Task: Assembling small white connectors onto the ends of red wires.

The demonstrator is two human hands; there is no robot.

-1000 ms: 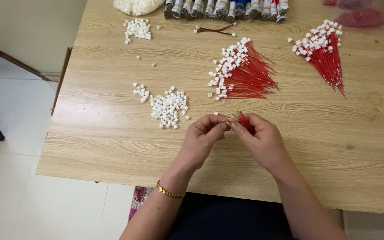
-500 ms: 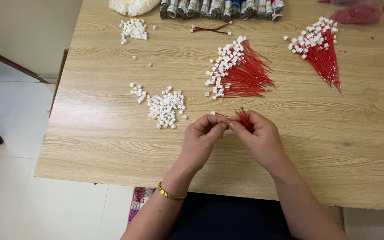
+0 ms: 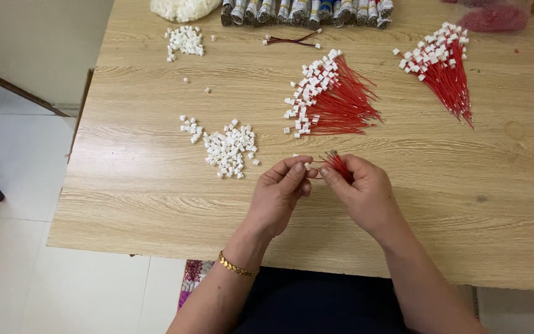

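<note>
At the near edge of the table (image 3: pixel 156 210), the person's two hands are meeting above the wood, fingertips almost touching. The left hand (image 3: pixel 277 193) is pinching a small white connector (image 3: pixel 307 166) between thumb and forefinger, fingers closed narrowly around it, with a gold bracelet (image 3: pixel 237 267) sitting at the wrist. The right hand (image 3: pixel 366 195) is curling tightly around a small bunch of red wires (image 3: pixel 338 164), whose tips are fanning out from between thumb and forefinger towards the connector; one wire end is lying just beside it, though whether it is already seated I cannot tell.

Judging from this, the grip is looking delicate: the connector is tiny and held only by the fingertips, so a slight slip could be dropping it onto the table or off the near edge. The spare wires in the right hand are splaying loosely and could be snagging or sliding out while one is being fed.

Just beyond the left hand, a loose pile of white connectors (image 3: pixel 228 148) is lying scattered, with a few strays beside it. Further back, a fan of finished red wires with white ends (image 3: pixel 335 96) is resting near the middle, and a second fan (image 3: pixel 443 71) is lying well apart to the right. At the far edge, a smaller heap of connectors (image 3: pixel 183 40), a row of rolled packets (image 3: pixel 307 11) and a pink bag (image 3: pixel 495 17) are sitting.
</note>
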